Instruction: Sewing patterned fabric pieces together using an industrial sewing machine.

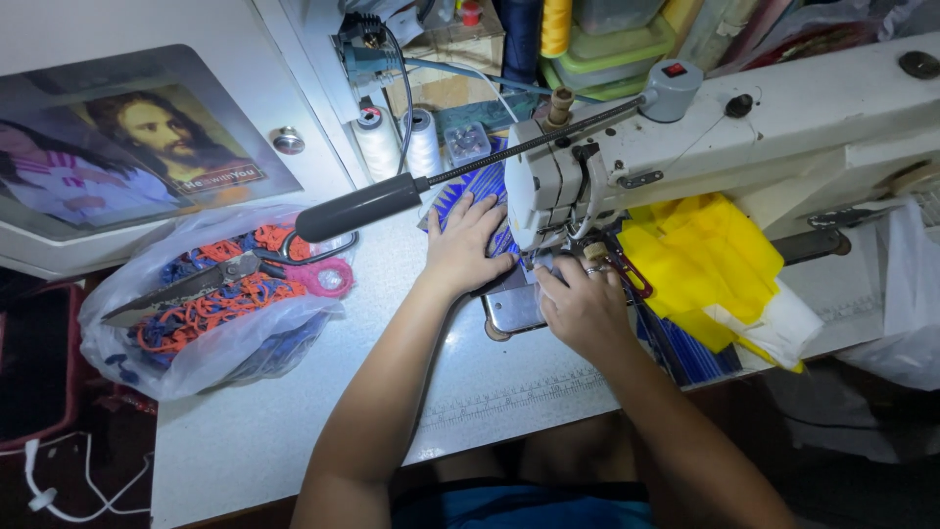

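Landmark: the white sewing machine (744,127), lying across the right half of the pale worktop (294,411).

- Blue patterned fabric (490,186) runs under the machine's needle end and out both sides: a stretch behind the needle, another strip trailing off the front edge of the worktop below the machine arm. Spread flat, likely so it feeds straight.
- Yellow fabric (700,269) is bunched under the machine arm, right of the needle, apparently pushed aside there to keep it off the seam line.
- Clear plastic bag (196,323) of orange and blue cord scraps sits well left of the machine, with scissors (235,274), pink-handled, lying on top, within easy reach.
- A black lamp (362,206) points in from the left toward the needle zone to light it.
- Two white thread spools (397,142) stand behind the machine head's left side.
- Left hand (468,245): flat, fingers spread, pressing the blue fabric down just left of the needle; nothing gripped.
- Right hand (580,306): fingers curled, pinching the fabric just in front of the presser foot, steering the edge in. Ring on one finger.
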